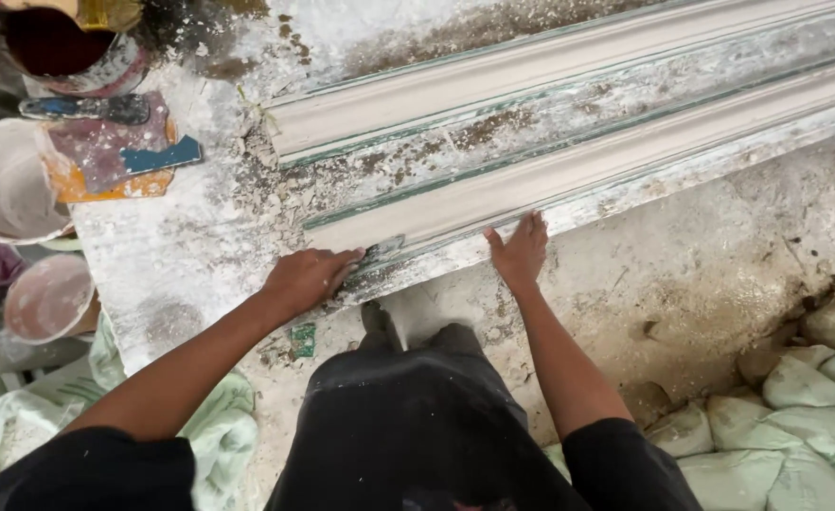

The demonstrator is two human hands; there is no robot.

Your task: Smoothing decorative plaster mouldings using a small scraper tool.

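Observation:
Two long white plaster mouldings lie side by side on a plaster-crusted workbench (181,274). The nearer moulding (569,175) runs from lower left to upper right, the farther moulding (493,80) lies behind it. My left hand (309,276) presses on the near end of the nearer moulding, fingers closed over a small dark scraper-like piece (380,250) at the bench's edge. My right hand (522,251) rests flat with fingers spread on the front edge of the same moulding, holding nothing.
At the left stand a white bucket (6,180), a smaller pinkish tub (48,298) and a dark red pot (53,43). A trowel and an orange-blue scraper (115,156) lie on the bench corner. Filled pale sacks (796,416) pile at the lower right on the dusty floor.

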